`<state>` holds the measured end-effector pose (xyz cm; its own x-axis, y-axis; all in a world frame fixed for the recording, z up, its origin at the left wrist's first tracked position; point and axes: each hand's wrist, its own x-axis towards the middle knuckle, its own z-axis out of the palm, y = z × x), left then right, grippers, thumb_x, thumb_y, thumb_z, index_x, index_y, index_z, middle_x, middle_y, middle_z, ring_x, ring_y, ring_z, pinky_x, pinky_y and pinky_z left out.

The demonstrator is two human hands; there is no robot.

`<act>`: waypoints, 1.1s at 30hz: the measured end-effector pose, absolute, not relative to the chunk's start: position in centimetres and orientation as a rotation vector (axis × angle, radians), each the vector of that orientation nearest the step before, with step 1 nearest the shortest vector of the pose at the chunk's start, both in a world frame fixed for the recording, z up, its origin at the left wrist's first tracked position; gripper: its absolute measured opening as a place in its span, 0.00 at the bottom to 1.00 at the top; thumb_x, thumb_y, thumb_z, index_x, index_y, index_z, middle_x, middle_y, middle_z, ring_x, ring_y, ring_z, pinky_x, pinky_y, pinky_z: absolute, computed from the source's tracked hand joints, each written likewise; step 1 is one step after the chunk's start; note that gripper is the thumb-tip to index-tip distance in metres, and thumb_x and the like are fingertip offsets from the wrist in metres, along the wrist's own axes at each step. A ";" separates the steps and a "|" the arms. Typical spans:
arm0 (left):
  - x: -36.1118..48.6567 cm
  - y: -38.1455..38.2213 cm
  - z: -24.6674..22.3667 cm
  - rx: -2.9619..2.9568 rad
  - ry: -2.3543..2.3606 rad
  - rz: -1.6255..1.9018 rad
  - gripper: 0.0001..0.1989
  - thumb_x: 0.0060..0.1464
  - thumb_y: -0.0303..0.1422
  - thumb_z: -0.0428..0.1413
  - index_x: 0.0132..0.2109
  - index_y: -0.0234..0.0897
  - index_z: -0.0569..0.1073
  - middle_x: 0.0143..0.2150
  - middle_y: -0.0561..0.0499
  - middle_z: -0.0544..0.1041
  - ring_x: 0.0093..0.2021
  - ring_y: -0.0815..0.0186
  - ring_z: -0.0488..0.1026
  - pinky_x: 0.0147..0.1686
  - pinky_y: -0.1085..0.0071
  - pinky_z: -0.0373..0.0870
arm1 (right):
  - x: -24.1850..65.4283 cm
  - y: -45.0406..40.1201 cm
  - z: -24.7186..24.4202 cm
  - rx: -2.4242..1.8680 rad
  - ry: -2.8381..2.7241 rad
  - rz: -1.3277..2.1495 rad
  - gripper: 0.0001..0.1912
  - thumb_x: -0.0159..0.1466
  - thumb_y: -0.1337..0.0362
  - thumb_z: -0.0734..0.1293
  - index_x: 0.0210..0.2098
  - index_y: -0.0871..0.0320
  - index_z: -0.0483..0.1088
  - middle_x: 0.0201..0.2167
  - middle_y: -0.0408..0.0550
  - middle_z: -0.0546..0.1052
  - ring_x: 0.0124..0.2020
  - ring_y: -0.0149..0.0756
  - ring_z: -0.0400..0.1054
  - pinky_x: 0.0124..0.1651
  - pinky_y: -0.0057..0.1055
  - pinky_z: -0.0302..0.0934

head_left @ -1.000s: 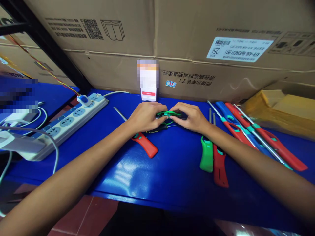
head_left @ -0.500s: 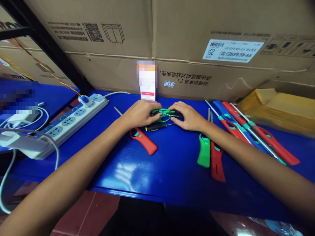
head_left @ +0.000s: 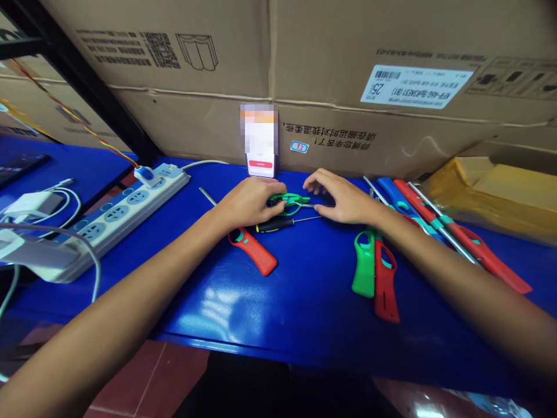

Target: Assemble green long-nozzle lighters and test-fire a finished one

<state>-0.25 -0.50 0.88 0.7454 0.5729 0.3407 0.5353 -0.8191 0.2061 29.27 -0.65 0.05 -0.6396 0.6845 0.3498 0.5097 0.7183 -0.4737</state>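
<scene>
1. On the blue counter (head_left: 304, 302), our L grip (head_left: 249, 203) is pressed together on the green lighter part (head_left: 289, 200); R grip (head_left: 337, 198) spread, just beside it.
2. Risk: loose hold, part springs out, hits screwdriver (head_left: 275, 224) just below.

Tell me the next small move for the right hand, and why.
Probably the right hand should pick up the black-handled screwdriver. The right hand is open and holds nothing, and the screwdriver's thin shaft points toward it, within easy reach. The left hand seems to be steadying the green lighter part, so it isn't free to do this.
</scene>
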 end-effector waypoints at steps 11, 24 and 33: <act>0.0 -0.8 0.9 2.815 0.983 0.634 0.11 0.70 0.37 0.57 0.48 0.37 0.83 0.37 0.46 0.84 0.33 0.63 0.78 0.36 0.67 0.68 | 30.9 0.8 1.2 -0.973 -2.582 0.619 0.03 0.66 0.65 0.74 0.39 0.53 0.82 0.32 0.44 0.83 0.30 0.37 0.74 0.36 0.34 0.64; -0.4 -0.3 0.6 2.671 0.976 0.761 0.08 0.67 0.36 0.60 0.44 0.37 0.81 0.34 0.51 0.82 0.31 0.67 0.73 0.34 0.69 0.64 | 30.6 0.5 1.5 -0.897 -2.513 0.442 0.06 0.70 0.63 0.71 0.41 0.54 0.83 0.39 0.48 0.85 0.36 0.39 0.76 0.42 0.37 0.67; -0.5 -0.3 0.7 2.642 0.989 0.765 0.08 0.66 0.36 0.59 0.43 0.37 0.81 0.33 0.51 0.81 0.30 0.67 0.73 0.34 0.69 0.64 | 30.4 0.2 1.2 -0.930 -2.440 0.405 0.06 0.72 0.61 0.72 0.41 0.53 0.83 0.39 0.49 0.84 0.35 0.40 0.74 0.42 0.39 0.67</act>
